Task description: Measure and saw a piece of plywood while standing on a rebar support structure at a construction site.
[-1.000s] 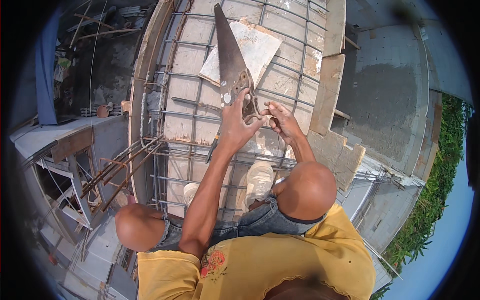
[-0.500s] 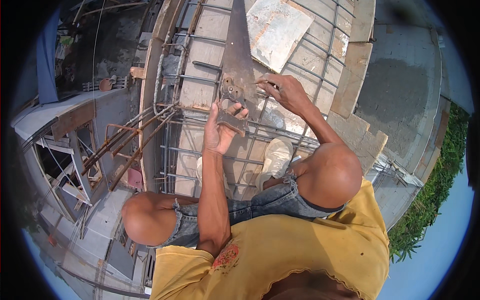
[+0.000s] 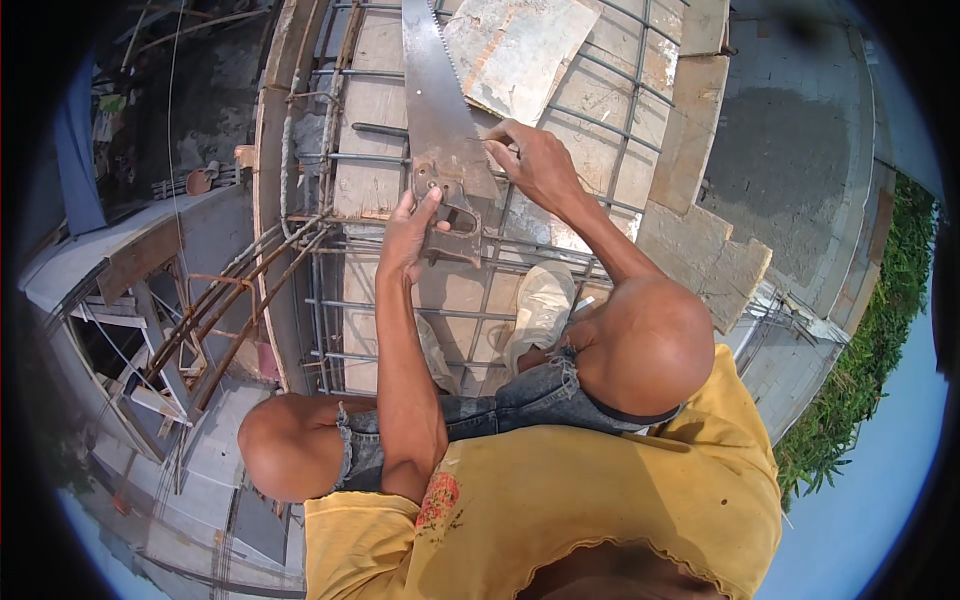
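Observation:
A handsaw (image 3: 436,95) with a toothed, greyish blade points away from me over the rebar grid (image 3: 420,222). My left hand (image 3: 408,238) is closed on its worn handle, thumb on top and a fingertip showing through the grip opening. Beside the toothed edge, my right hand (image 3: 540,165) is pinched with bent fingers. A thin dark sliver shows at its fingertips, too small to name. The fingertips are close to the blade; I cannot tell whether they touch it.
A pale, stained board (image 3: 520,55) lies on the rebar beyond my right hand. Wooden formwork boards (image 3: 690,130) edge the right side. Rusty bars (image 3: 235,290) jut out at the left. My shoes (image 3: 543,305) stand among the bars. Wet-looking concrete (image 3: 785,180) lies farther right.
The saw and both hands have shifted left in the picture. The blade has tilted leftward and its flat side shows more. My left thumb now lies over the handle.

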Available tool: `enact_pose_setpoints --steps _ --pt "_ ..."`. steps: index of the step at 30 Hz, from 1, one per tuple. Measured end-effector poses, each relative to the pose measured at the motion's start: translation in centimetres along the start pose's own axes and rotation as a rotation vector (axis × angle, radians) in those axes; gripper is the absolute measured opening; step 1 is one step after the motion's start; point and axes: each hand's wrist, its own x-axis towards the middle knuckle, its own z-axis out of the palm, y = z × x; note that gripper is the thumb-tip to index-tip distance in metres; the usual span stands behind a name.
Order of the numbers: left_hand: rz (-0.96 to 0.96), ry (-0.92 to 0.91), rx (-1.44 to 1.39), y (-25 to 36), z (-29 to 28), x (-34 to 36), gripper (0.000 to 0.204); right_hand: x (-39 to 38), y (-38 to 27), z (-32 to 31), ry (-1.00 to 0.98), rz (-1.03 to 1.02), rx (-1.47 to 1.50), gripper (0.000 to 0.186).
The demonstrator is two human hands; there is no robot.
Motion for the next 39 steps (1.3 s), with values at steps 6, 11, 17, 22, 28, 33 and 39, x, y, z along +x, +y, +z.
enact_pose_setpoints --steps 6,11,17,22,28,33,39 --pt "0.147 0.010 -0.082 0.0 1.1 -0.8 0.040 0.0 2.1 0.3 -0.075 0.265 0.566 0.061" --pt "0.192 -0.009 -0.057 1.3 1.8 -1.8 0.039 0.5 2.0 -0.1 -0.276 0.375 0.768 0.068" --pt "0.198 -0.006 -0.041 2.1 3.1 -2.7 0.035 0.3 1.7 -0.5 -0.277 0.304 0.676 0.042" --pt "0.256 -0.010 -0.236 1.4 3.9 -3.3 0.034 -1.1 0.5 0.4 -0.189 0.341 0.823 0.028" --pt "0.275 -0.020 -0.116 2.8 4.0 -4.2 0.051 -2.2 -0.1 -0.2 -0.154 0.440 0.867 0.029" --pt "0.162 -0.245 -0.267 3.8 3.7 -5.5 0.070 -2.5 -0.1 -1.0 -0.176 0.451 0.947 0.030" --pt "0.097 -0.334 -0.392 2.4 3.1 -4.8 0.060 -2.6 0.4 -0.6 -0.247 0.464 0.898 0.031"
